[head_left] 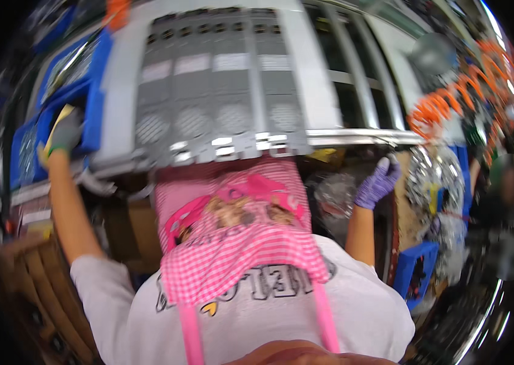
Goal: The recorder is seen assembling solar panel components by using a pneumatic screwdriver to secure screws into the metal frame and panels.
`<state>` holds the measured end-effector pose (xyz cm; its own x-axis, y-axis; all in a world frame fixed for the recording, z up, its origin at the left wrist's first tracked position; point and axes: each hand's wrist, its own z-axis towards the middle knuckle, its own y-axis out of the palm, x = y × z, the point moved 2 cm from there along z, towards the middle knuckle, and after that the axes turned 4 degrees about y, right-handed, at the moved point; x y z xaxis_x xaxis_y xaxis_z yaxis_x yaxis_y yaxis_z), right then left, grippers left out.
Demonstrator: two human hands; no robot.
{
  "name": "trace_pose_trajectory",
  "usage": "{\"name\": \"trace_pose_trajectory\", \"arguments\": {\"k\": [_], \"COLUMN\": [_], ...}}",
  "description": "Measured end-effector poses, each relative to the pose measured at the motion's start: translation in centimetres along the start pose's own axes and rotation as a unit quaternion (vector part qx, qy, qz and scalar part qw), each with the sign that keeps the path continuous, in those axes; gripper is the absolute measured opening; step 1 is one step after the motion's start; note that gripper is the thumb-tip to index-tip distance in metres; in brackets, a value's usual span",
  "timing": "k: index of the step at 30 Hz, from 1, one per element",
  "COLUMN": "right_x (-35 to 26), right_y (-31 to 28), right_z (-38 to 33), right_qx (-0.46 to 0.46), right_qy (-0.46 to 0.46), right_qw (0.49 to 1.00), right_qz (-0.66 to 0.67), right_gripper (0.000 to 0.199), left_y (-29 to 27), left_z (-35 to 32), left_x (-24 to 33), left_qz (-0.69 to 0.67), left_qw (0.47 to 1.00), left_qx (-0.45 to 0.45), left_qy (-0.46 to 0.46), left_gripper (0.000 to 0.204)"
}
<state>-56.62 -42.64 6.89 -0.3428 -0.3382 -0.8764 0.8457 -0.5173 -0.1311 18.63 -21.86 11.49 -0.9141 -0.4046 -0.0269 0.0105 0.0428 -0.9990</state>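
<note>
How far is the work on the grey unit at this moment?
Done: four grey modules sit side by side in the grey unit. In hand: the left hand, in a grey glove, reaches into a blue bin; the right hand, in a purple glove, is at the unit's front metal edge. What is left cannot be told from this blurred view.

Three pale rectangular paper labels [230,62] sit side by side across the grey slotted metal panels [220,91]. Crinkled silvery foil bags [433,176] hang at right, beside brown cardboard [404,207].
</note>
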Motion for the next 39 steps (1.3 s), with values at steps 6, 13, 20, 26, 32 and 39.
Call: {"name": "trace_pose_trajectory", "arguments": {"k": [6,13,20,26,32,39], "right_x": [5.7,7.7,5.6,1.9,-3.4,-10.3], "right_y": [-0.4,2.0,1.7,2.2,4.0,8.4], "right_z": [4.0,3.7,4.6,6.4,5.9,3.0], "right_qx": [0.077,-0.010,-0.018,0.015,-0.146,-0.337], "right_qy": [-0.020,0.064,0.170,0.166,0.196,0.242], "right_qw": [0.997,0.996,0.978,0.953,0.839,0.723], "right_qz": [-0.021,0.064,0.120,0.255,0.486,0.553], "right_gripper": [0.063,0.068,0.079,0.045,0.044,0.052], "left_y": [1.6,0.2,-0.2,2.0,-4.2,-3.5], "left_z": [-0.6,-2.3,-1.4,0.4,-1.1,-6.2], "left_x": [-3.9,-2.6,-2.4,-5.7,12.2,33.5], "left_qz": [-0.018,-0.414,-0.826,-0.918,-0.912,-0.626], "left_qw": [0.999,0.876,0.443,0.364,0.398,0.762], "left_qx": [0.032,0.114,0.267,0.128,0.088,0.068], "left_qy": [-0.033,-0.219,-0.224,-0.092,-0.038,0.155], "left_gripper": [0.045,0.025,0.036,0.032,0.022,0.017]}}
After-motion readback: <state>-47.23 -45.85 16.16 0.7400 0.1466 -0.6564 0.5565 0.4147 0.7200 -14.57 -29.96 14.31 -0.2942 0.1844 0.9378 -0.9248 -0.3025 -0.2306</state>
